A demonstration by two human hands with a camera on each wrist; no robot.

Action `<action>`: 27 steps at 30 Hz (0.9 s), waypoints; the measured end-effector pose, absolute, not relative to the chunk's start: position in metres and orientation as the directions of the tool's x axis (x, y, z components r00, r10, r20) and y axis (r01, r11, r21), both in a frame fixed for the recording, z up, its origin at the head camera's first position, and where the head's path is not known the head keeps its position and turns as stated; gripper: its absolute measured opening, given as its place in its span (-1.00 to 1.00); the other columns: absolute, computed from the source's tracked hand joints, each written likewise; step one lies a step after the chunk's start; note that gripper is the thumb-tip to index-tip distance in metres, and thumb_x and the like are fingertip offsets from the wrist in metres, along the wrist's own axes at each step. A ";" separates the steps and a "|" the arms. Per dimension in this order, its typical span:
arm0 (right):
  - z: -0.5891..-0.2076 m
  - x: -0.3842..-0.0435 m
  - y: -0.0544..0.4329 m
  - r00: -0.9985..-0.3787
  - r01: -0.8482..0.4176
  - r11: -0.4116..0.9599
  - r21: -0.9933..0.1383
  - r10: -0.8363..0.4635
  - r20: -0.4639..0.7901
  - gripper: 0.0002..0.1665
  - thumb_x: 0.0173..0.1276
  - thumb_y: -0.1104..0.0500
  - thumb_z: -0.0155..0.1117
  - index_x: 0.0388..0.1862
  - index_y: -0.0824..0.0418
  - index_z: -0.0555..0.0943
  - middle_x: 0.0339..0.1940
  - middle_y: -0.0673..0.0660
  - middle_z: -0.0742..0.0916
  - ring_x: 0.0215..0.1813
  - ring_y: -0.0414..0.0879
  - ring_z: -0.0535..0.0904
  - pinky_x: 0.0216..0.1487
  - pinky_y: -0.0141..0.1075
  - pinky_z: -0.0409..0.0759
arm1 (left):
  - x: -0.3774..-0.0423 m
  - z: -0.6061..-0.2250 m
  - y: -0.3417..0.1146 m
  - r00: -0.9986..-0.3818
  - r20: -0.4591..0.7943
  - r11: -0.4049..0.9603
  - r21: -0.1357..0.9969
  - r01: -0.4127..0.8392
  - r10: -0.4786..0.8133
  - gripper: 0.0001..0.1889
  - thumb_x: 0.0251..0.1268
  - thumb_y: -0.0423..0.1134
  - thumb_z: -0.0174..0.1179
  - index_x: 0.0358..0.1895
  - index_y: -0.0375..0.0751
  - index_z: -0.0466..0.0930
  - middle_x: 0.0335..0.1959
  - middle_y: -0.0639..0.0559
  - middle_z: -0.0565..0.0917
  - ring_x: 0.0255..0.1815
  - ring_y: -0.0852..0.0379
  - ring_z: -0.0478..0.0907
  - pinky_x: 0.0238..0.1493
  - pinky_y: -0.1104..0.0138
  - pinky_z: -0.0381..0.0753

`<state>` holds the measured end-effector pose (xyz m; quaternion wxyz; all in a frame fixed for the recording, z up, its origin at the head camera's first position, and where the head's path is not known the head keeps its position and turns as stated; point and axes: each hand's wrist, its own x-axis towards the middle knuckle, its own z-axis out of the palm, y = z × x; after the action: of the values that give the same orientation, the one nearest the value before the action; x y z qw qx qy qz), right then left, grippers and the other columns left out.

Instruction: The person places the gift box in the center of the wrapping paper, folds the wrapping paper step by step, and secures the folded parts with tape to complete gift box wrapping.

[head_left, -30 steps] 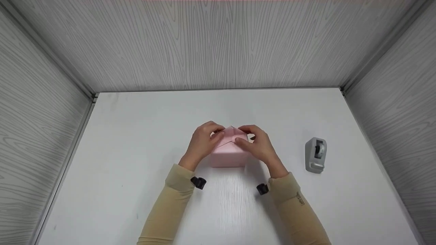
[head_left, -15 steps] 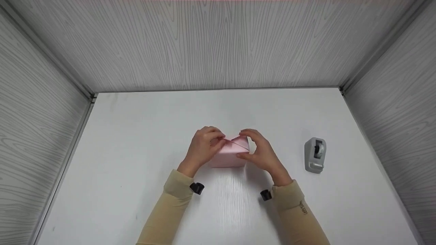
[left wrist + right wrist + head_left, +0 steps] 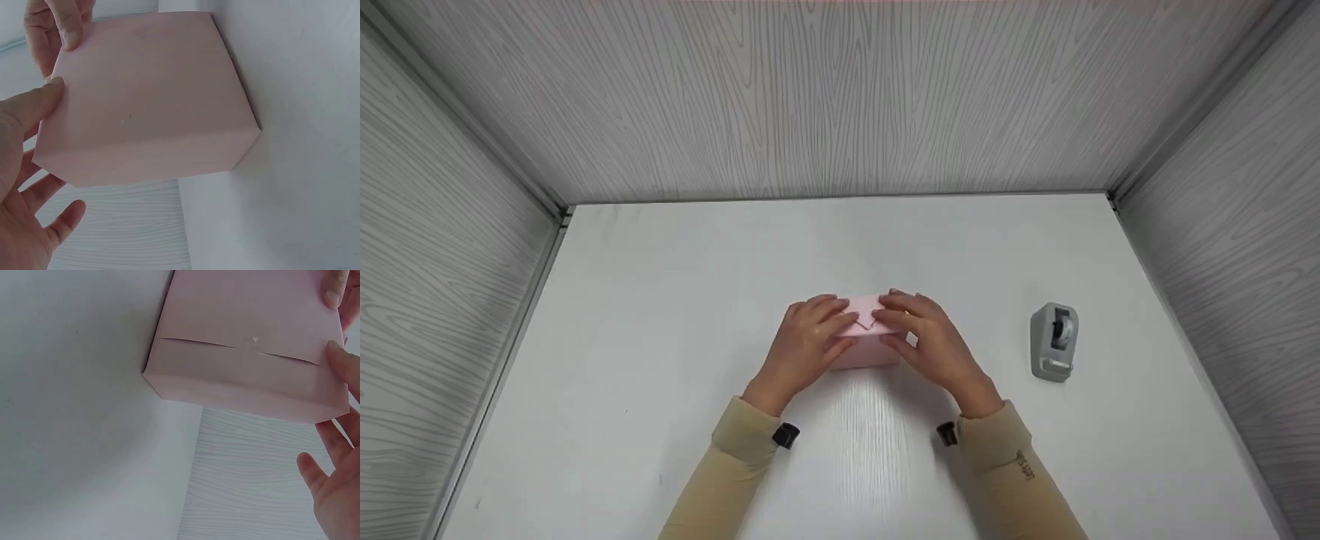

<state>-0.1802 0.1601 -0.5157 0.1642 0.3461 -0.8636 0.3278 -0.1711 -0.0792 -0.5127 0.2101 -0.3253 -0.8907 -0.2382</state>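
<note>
A small pink paper box (image 3: 868, 354) stands on the white table, a V-shaped seam showing across its top. My left hand (image 3: 802, 341) grips its left part, fingertips on the top and thumb at the near face. On the right part, my right hand (image 3: 936, 343) holds it the same way. The left wrist view shows a plain broad face of the box (image 3: 146, 90), with both thumbs at its upper edge. In the right wrist view, two slits run across the box (image 3: 247, 309). Fingers partly hide the box top from the head camera.
A grey tape dispenser (image 3: 1054, 342) with a roll in it stands to the right on the white table (image 3: 660, 300). Wood-grained grey panels (image 3: 840, 97) rise behind the table and at both sides. Tan sleeves with black wrist cameras (image 3: 785, 435) cover the forearms.
The raised pointed flap at the box top has come down to lie flat, its tip now toward the near edge. Both hands have spread their fingers onto the top and moved slightly nearer.
</note>
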 end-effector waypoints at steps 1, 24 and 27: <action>-0.516 -0.180 0.160 -0.700 -0.711 0.556 -0.432 -0.496 0.515 -0.58 0.21 0.26 0.47 0.09 0.19 0.70 0.21 0.13 0.63 0.37 0.01 0.42 0.36 0.01 0.30 | -0.170 -0.514 -0.079 -0.697 0.533 0.686 0.267 0.676 0.479 -0.66 0.26 -0.07 0.34 0.06 -0.08 0.71 0.12 -0.03 0.63 0.22 -0.03 0.47 0.12 0.02 0.45; -0.526 -0.185 0.156 -0.551 -0.798 0.555 -0.236 -0.514 0.657 -0.65 0.24 0.34 0.41 0.01 0.13 0.73 0.06 0.14 0.69 0.23 0.04 0.55 0.17 0.03 0.44 | -0.171 -0.525 -0.071 -0.614 0.660 0.743 0.125 0.658 0.433 -0.76 0.27 -0.14 0.33 -0.04 -0.04 0.76 0.04 -0.02 0.69 0.19 -0.04 0.54 -0.03 0.02 0.56; -0.527 -0.189 0.155 -0.537 -0.801 0.556 -0.222 -0.504 0.676 -0.65 0.23 0.35 0.42 0.00 0.13 0.73 0.04 0.15 0.69 0.22 0.05 0.56 0.14 0.05 0.46 | -0.175 -0.526 -0.071 -0.628 0.648 0.747 0.134 0.651 0.431 -0.75 0.29 -0.11 0.31 -0.01 -0.04 0.75 0.06 0.00 0.68 0.22 -0.02 0.52 -0.02 0.04 0.55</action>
<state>-0.1888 0.1554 -0.5271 0.2811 0.3903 -0.8360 0.2639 -0.1754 -0.0709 -0.5256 0.3039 -0.3060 -0.8839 -0.1808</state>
